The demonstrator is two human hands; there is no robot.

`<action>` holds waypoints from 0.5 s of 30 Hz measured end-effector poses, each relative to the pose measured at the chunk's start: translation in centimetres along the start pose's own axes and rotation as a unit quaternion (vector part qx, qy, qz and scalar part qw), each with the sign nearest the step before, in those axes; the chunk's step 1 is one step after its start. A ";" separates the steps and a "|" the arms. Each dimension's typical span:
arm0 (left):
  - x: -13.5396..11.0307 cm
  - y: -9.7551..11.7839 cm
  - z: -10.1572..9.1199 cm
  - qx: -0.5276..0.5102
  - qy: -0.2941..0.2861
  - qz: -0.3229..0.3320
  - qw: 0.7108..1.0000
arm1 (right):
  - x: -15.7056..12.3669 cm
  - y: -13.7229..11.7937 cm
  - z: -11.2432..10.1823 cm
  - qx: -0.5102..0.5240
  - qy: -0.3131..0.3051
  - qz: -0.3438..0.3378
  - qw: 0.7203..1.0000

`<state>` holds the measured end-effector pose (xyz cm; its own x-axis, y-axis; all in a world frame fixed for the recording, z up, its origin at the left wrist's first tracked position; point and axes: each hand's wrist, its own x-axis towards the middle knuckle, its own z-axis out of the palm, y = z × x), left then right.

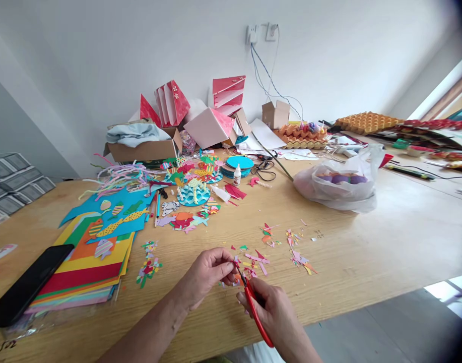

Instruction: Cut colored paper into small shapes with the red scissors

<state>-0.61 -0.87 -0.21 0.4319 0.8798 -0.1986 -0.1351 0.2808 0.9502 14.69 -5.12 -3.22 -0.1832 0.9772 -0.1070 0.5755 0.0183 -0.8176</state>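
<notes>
My right hand (pixel 276 312) is closed around red-handled scissors (pixel 255 310), whose blades point up and left toward my other hand. My left hand (pixel 208 275) pinches a tiny piece of coloured paper (pixel 234 263) right at the blade tips, just above the wooden table (pixel 367 242). Small paper scraps (pixel 261 259) lie scattered on the table just beyond both hands.
A stack of coloured paper sheets (pixel 90 267) with fish cut-outs lies at the left, beside a black phone (pixel 26 287). Paper craft pieces, glue bottles (pixel 237 175) and a cardboard box (pixel 143 148) sit further back. A plastic bag (pixel 340 184) rests at the right.
</notes>
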 end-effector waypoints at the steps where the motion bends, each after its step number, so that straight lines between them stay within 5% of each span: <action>1: 0.0 0.0 0.0 0.002 -0.003 0.002 1.000 | 0.0 0.0 0.0 -0.001 0.000 0.000 1.000; 15: 0.1 -0.3 -0.2 0.020 0.009 -0.001 1.000 | -0.3 0.7 -0.2 -0.032 -0.005 -0.007 0.999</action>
<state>-0.66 -0.74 -0.52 0.4168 0.8856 -0.2050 -0.0978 0.2679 0.9585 15.32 -5.35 -3.69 -0.2001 0.9745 -0.1016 0.6219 0.0463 -0.7818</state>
